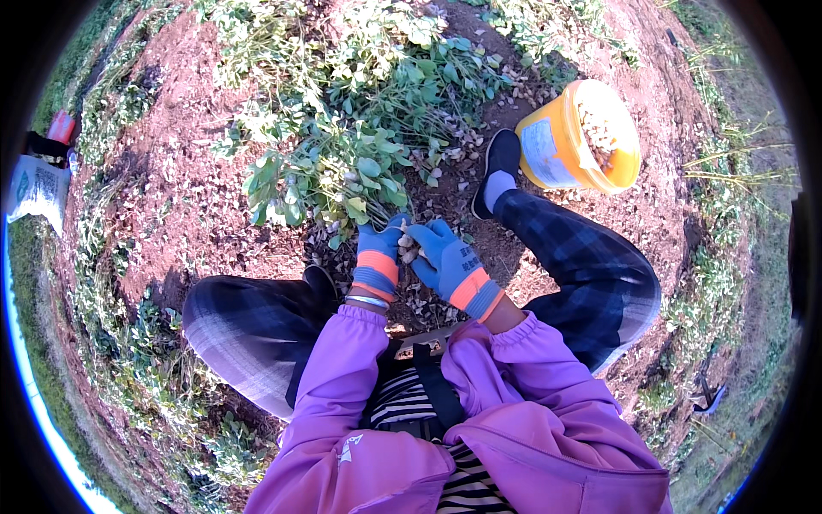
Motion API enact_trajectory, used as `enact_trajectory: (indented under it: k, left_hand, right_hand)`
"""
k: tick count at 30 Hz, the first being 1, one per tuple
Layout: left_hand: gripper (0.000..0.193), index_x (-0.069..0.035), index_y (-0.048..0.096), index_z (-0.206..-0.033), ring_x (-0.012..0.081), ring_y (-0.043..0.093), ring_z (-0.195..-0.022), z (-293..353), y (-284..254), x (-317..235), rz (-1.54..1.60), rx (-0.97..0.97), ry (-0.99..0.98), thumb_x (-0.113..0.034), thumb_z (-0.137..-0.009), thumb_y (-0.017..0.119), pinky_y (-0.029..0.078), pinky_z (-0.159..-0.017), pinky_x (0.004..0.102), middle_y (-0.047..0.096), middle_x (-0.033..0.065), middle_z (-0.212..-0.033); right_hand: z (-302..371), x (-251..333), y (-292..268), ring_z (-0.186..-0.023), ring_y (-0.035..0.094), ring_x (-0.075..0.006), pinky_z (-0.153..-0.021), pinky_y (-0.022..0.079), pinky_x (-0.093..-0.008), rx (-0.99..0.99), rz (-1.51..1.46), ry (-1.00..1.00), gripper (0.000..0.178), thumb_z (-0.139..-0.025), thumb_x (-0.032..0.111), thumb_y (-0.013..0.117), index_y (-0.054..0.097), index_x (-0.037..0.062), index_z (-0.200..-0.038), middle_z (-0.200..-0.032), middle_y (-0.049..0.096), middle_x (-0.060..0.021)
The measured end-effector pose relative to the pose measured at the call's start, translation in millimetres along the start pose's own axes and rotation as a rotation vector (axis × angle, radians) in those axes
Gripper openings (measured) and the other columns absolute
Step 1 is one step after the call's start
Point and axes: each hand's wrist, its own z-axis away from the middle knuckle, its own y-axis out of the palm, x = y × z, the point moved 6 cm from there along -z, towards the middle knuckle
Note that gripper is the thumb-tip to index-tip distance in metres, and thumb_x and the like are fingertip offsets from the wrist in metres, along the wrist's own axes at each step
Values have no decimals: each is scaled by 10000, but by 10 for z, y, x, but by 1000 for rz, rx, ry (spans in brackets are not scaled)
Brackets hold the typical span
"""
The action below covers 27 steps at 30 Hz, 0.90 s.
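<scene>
My left hand [381,250], in a blue and orange work glove, is closed round the stem end of a leafy peanut plant [330,176]. The plant's green leaves spread away from me across the ground. Close against it, my right hand [449,260] in a matching glove has its fingers curled over a small cluster of peanuts [408,249] at the stem end. Parts of the cluster and several fingertips are hidden between the two gloves.
A yellow bucket [561,128] of peanuts stands tilted beyond my right foot. Pulled plants [445,73] are heaped ahead of me. A white sack [38,188] lies at the far left. A sickle-like tool [709,401] rests at the right, on reddish soil [184,163].
</scene>
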Motion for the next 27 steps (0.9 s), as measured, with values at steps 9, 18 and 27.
enact_trajectory:
  k: [9, 18, 27]
  left_hand:
    - [26, -131, 496, -828, 125, 454, -493, -149, -97, 243, 68, 361, -296, -143, -851, 490, 348, -386, 254, 484, -8, -605]
    - [567, -78, 359, -1182, 203, 565, -658, -120, -111, 86, -33, 100, 103, 37, -696, 628, 498, -548, 325, 565, 96, -829]
    - [744, -45, 248, -1284, 192, 569, -744, -338, -294, 241, -109, 86, 188, 45, -661, 644, 495, -619, 297, 555, 127, -962]
  right_hand:
    - [-39, -16, 145, -765, 560, -282, -646, 478, -349, 9, 37, 103, 429, -691, 31, 564, 441, 45, -1101, -954, 472, -129]
    - [-124, -104, 102, -690, 542, -262, -601, 446, -336, -88, 36, 144, 326, -678, 43, 559, 471, 39, -992, -861, 495, -132]
    - [-167, -353, 122, -614, 500, -171, -581, 440, -300, -258, -249, 298, 268, -666, 97, 581, 516, 11, -912, -742, 535, -94]
